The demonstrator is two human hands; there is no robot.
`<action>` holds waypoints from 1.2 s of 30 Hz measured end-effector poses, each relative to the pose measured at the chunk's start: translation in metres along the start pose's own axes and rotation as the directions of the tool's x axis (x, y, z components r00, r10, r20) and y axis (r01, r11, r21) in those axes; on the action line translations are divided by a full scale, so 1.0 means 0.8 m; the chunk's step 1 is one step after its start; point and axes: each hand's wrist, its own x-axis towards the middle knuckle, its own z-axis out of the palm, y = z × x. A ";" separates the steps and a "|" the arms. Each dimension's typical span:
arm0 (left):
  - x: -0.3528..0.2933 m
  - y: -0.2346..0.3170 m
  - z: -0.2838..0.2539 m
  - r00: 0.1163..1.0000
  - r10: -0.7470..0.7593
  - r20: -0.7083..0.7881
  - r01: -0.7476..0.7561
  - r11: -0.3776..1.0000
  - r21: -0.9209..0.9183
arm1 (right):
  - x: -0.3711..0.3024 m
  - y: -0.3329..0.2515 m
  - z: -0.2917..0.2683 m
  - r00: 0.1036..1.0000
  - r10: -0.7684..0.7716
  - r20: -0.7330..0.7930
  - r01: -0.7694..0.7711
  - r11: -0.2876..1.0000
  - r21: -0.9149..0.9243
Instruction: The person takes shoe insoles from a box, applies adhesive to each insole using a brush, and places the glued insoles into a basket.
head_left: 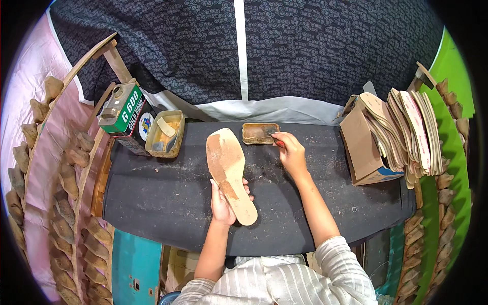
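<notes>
My left hand (221,206) grips a tan shoe insole (227,158) from beneath, thumb along its left edge and fingertips showing on the right. A darker brown coat covers the left part of the insole's wide end and runs in a patch down to its middle; the rest is pale. My right hand (293,154) is closed on a small red-handled tool (280,144). The tool's dark tip reaches into a shallow rectangular tray (256,133) stained amber and brown. Whether that tip is bristle or blade is too small to tell.
A green-and-black metal can (124,118) and a cut-open tub (166,145) with a pale scraper stand at the left. At the right, a cardboard box (363,147) holds several stacked insoles (406,132). Racks of wooden shoe lasts (68,180) flank the dark cloth-covered table (168,203).
</notes>
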 end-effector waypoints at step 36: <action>-0.006 0.025 0.018 0.981 0.133 -0.140 -0.138 0.990 -0.027 | -0.030 -0.168 -0.045 0.837 -0.546 0.038 0.503 0.795 0.340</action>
